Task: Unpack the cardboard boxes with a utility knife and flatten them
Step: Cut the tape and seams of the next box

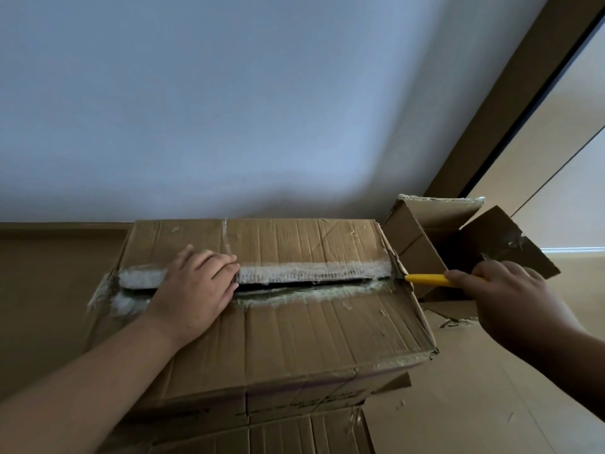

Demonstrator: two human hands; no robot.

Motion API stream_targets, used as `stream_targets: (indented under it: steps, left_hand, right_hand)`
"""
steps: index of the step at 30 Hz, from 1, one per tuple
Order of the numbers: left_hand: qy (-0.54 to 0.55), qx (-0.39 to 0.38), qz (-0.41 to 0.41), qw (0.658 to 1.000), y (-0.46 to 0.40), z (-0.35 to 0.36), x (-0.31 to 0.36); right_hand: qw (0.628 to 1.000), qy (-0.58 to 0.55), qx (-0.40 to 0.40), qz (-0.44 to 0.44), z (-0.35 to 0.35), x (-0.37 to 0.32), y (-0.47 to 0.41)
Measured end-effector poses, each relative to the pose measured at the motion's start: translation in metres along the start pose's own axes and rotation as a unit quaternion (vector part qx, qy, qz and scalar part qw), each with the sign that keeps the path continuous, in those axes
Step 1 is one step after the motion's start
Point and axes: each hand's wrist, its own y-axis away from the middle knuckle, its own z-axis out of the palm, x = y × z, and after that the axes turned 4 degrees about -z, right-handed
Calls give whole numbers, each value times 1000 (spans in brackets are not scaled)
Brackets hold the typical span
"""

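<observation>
A long cardboard box (pixel 294 329) lies in front of me, its top seam (pixel 304 283) covered in whitish tape and split open along the middle, showing a dark gap. My left hand (pixel 193 290) rests flat on the left part of the seam, fingers straight and pointing right. My right hand (pixel 510 296) grips a yellow utility knife (pixel 425 279), whose tip sits at the right end of the seam, at the box's edge. The blade itself is too small to make out.
A second cardboard box (pixel 438 234) stands open behind the right end of the first, flaps up. More cardboard (pixel 294 430) lies under the box. A pale wall rises behind. Wood-tone floor (pixel 474 388) stretches to the right, with tape scraps on it. A dark door frame (pixel 510 99) runs diagonally at upper right.
</observation>
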Motion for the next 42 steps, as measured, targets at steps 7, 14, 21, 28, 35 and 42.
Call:
stream_targets:
  steps: [7,14,21,28,35,42]
  left_hand:
    - [17,33,-7,999,-3,-6,2]
    - [32,49,-4,998,-2,-2,2]
    - [45,50,-6,998,-2,-2,5]
    - [66,36,-16,997,-5,-1,3]
    - [92,55,-3,994,-5,-5,4]
    - [201,87,26,975,-1,-24,2]
  right_hand:
    - [996,-50,66,-13,0,-10,10]
    - [996,-46,61,-44,3,-32,-3]
    - [999,24,31,6,5,2,1]
    - [994,-91,18,60,0,4,5]
    - [927,-326,-89,160,-21,-53,-7]
    - [919,-368,-122,70,-35,-99,-34]
